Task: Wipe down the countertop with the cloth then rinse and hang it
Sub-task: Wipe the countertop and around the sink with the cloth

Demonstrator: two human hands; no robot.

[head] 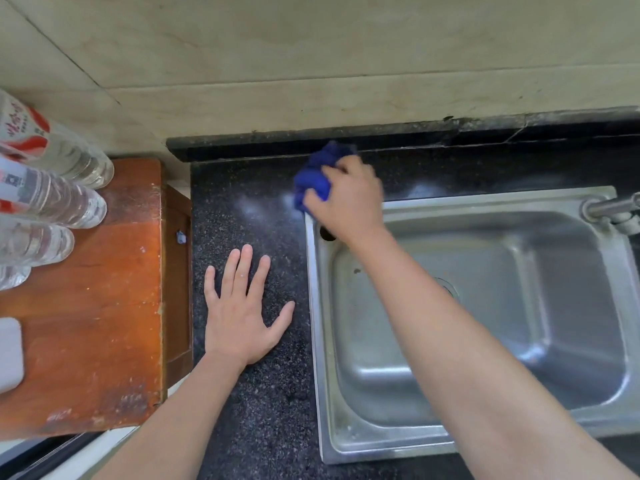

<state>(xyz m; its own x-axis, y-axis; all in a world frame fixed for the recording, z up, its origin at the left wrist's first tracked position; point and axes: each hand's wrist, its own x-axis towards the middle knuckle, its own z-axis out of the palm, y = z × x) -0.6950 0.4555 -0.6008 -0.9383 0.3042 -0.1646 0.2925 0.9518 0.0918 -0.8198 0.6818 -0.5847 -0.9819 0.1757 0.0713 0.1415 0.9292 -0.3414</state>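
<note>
A crumpled blue cloth [317, 176] lies on the black speckled countertop [252, 209] near the back wall, just beyond the sink's far left corner. My right hand [348, 195] grips the cloth from above, fingers curled round it, and looks slightly blurred. My left hand [242, 313] rests flat on the countertop, fingers spread and straight, left of the sink. A steel sink [485, 306] fills the right side, and my right forearm crosses over its basin.
A tap [613, 209] sticks in at the sink's far right corner. A worn orange wooden surface [93, 323] adjoins the counter on the left, carrying several clear plastic bottles [52, 188] and a white object [10, 355]. A beige tiled wall [311, 64] runs behind.
</note>
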